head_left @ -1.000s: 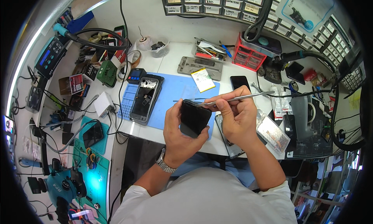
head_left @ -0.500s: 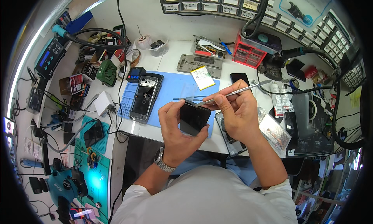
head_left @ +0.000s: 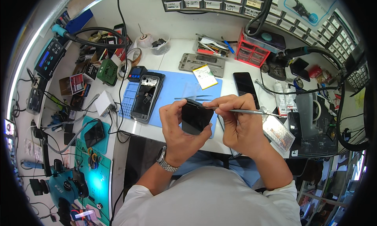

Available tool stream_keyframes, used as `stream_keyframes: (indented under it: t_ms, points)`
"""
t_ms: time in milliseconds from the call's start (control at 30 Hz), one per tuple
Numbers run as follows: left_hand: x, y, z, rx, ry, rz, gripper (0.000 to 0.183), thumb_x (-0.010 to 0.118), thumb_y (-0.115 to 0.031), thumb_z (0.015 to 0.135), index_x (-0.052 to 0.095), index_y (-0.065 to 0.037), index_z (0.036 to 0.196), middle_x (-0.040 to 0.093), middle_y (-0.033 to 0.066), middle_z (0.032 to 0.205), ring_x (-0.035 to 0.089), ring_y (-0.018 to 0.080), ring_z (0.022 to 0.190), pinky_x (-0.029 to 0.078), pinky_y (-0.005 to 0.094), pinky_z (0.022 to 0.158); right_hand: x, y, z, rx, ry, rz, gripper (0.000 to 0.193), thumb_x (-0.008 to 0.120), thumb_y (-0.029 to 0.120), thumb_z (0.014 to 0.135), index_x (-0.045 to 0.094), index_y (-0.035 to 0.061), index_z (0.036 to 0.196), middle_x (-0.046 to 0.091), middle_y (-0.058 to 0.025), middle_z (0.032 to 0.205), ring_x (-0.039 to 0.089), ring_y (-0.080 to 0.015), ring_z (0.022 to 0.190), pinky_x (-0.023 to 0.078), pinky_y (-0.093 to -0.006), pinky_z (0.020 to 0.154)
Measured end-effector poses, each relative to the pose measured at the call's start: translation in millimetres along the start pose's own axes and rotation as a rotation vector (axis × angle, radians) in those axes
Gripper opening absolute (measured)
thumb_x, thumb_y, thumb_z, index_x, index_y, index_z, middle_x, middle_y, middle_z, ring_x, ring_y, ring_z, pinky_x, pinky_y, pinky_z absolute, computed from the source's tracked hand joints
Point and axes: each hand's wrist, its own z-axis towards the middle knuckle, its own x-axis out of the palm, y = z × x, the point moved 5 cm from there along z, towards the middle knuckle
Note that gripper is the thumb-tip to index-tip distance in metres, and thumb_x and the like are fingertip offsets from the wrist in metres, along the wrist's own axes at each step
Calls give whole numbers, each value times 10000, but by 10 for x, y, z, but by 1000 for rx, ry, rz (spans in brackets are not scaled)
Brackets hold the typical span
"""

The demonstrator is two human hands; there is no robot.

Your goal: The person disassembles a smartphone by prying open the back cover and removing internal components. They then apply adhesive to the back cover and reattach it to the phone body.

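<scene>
My left hand (head_left: 175,128) grips a dark phone (head_left: 197,119) by its sides, its glossy black face turned toward me. In my right hand (head_left: 241,122) is a slim metal pry tool (head_left: 251,111), pinched between thumb and fingers. One end of the tool meets the phone's upper right edge; the other end points off to the right. The exact contact is partly covered by my fingers. Behind the phone, tweezers (head_left: 192,98) lie on the blue mat (head_left: 172,86). Farther back on it rests a flat white battery with yellow edges (head_left: 205,77).
An opened phone (head_left: 145,98) lies left on the mat. To the right are another black phone (head_left: 244,84) and a silvery packet (head_left: 278,132). A grey tool tray (head_left: 188,64) and a red drawer box (head_left: 251,53) stand behind. A teal microscope (head_left: 64,186) is at lower left.
My right hand has turned, swinging the tool's free end from upper right down to point right. The tool's working end has shifted toward the phone's right corner. My left hand holds nearly still.
</scene>
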Motion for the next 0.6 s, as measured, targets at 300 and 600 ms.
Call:
stream_keyframes:
  t_ms: [300, 600]
  points:
    - [23, 32, -10, -6, 14, -21, 871, 920, -45, 694, 443, -29, 1422, 452, 134, 1247, 625, 229, 1069, 584, 356, 874, 16, 242, 175, 15, 201, -268, 377, 626, -167, 835, 452, 6, 1121, 678, -214, 1080, 711, -441, 806, 597, -417, 726]
    - [49, 101, -53, -75, 15, -31, 880, 913, -47, 694, 429, -35, 1428, 463, 143, 1266, 612, 244, 1105, 571, 364, 882, -137, 48, 332, 403, -59, 103, 238, 581, -62, 965, 502, 0, 1180, 672, -198, 981, 683, -385, 757, 549, -405, 708]
